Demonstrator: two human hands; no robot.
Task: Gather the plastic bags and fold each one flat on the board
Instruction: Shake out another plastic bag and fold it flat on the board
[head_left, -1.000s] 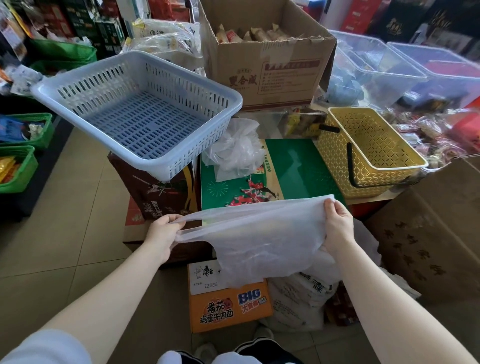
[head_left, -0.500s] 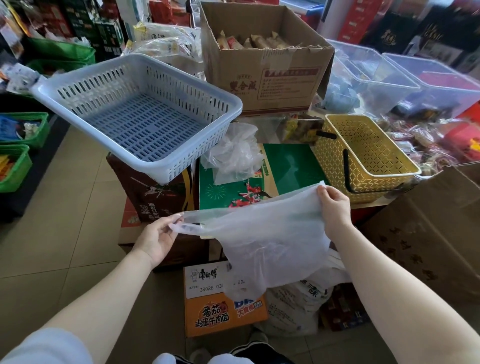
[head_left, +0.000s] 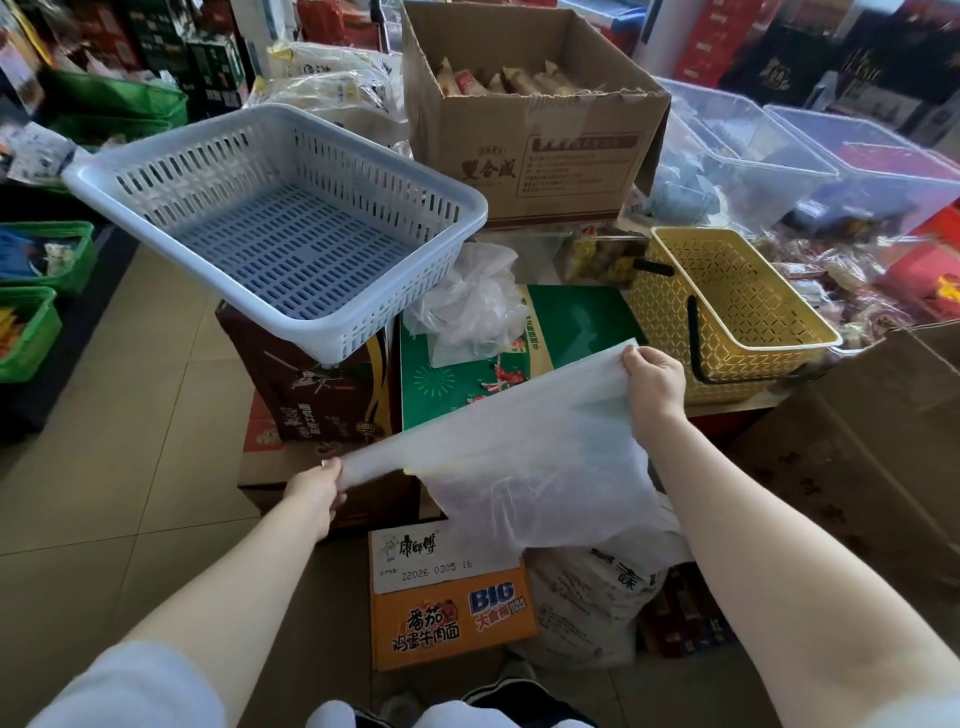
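Between both hands (head_left: 653, 387), taut bag edge (head_left: 483, 410)

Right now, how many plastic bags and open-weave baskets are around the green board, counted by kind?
Plastic bags: 2, the held bag and the crumpled bag.
Baskets: 2, the blue-grey basket and the yellow basket.
Total: 4

1. A single head-worn wide-angle view looks forward and steeply down from the person's own standpoint (lines bend near the frame edges).
2. It sits close: both forearms enter from the bottom corners, and shoes show at the bottom centre.
3. Stacked goods fill the upper frame.
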